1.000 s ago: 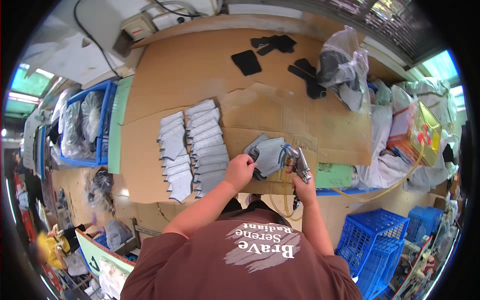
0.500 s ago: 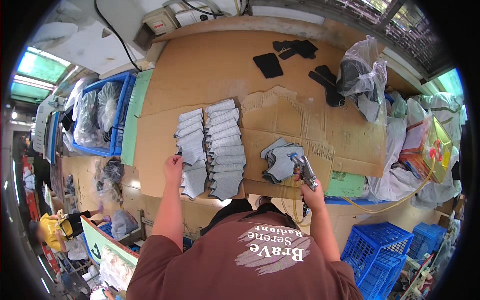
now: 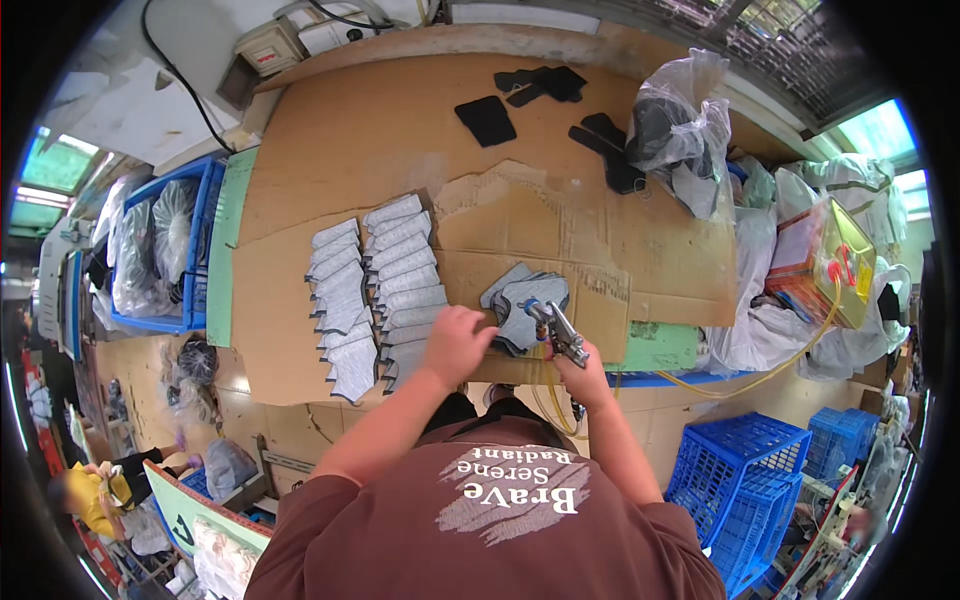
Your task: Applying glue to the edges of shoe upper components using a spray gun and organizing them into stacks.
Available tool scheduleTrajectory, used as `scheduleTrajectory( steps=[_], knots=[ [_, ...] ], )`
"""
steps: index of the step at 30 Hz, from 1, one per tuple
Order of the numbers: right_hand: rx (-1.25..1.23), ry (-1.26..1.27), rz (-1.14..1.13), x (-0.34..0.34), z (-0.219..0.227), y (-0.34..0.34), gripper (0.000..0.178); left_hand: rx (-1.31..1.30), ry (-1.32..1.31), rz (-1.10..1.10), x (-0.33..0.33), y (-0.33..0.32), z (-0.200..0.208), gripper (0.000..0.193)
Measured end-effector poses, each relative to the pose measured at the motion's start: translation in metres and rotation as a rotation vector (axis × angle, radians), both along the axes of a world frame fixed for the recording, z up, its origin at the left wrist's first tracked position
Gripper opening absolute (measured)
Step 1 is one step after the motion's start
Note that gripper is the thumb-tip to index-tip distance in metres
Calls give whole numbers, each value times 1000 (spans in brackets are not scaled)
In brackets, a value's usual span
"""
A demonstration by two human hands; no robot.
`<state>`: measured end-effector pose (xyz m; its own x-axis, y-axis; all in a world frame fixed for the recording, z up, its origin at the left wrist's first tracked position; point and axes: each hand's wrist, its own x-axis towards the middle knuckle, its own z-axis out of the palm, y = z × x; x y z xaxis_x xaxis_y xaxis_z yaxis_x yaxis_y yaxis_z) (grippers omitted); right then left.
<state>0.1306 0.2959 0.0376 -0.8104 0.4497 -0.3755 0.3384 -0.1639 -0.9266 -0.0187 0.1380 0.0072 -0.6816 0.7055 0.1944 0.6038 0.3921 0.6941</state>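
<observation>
Clasping right hand (image 3: pixel 581 374) around sprayer (image 3: pixel 564 334)

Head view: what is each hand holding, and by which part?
The right hand grips the metal spray gun by its handle. Whether the left hand holds anything cannot be told.

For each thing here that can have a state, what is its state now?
Spray gun: held in the right hand, nozzle over the grey pile
Left hand: beside the grey pile, grip unclear
Grey pile: loosely stacked
Grey columns: flat, overlapping
Black pieces: lying flat
Clear plastic bag: filled
Left blue crate: filled
Yellow hose: curved
</observation>
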Motion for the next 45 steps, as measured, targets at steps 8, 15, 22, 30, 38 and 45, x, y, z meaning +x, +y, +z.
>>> scheduleTrajectory(
  steps=[8,15,22,30,38,45],
  knots=[
    [-7,27,-31,6,-6,1,22,-100,57,-99,13,23,-23,21],
    [13,-21,-147,19,-8,12,23,-166,152,-83,16,26,-12,17],
    [39,-13,-176,26,-5,20,23,-60,-87,24,16,25,-16,17],
    [19,-48,-36,54,-1,30,41,146,-406,496,-35,-49,-14,14],
    [31,-138,131,44,20,26,35,202,-586,924,-90,-179,-28,12],
    [-35,-129,99,31,12,11,32,58,-468,945,-95,-197,-49,15]
  ],
)
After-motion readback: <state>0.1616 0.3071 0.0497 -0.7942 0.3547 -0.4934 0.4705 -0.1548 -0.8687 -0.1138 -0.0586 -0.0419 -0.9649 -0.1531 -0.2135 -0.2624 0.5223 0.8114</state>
